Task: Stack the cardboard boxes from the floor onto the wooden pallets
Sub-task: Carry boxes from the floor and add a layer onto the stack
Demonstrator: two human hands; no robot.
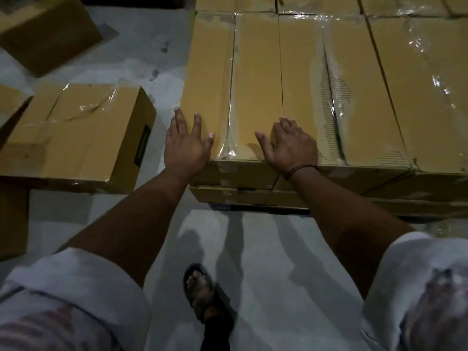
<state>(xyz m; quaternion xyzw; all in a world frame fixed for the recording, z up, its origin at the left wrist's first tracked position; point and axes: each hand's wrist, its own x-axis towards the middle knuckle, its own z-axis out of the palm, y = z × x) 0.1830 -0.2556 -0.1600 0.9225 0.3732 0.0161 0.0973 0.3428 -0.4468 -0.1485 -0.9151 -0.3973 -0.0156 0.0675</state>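
Pressing down with the left grip [186,145], fingers [178,117] spread wide, on the near left corner of the long brown cardboard box with shiny clear tape [253,79]. Resting the right grip [291,145] on the same top, close to its right edge. Both released, holding nothing, only touching. Already up on the top layer of the big stack of brown taped boxes [379,84], at the left end.

Looks like the last little push to set it straight. To do it well:
- Push the same with both sides.
- Slide it snug against the next box, with no gap.
- Line up the front edge with the layer below.
- Keep fingertips out of the crack.
- Mind the toes in the dark sandal [200,292] on the grey floor [266,262].

Counting now:
- Three long boxes across the front of the top layer, with more in a row behind.
- At least two layers under them.
- Three more brown floor boxes [88,138] waiting at the left, one only partly seen.
- Pallet hidden under the stack, so cannot tell how many.
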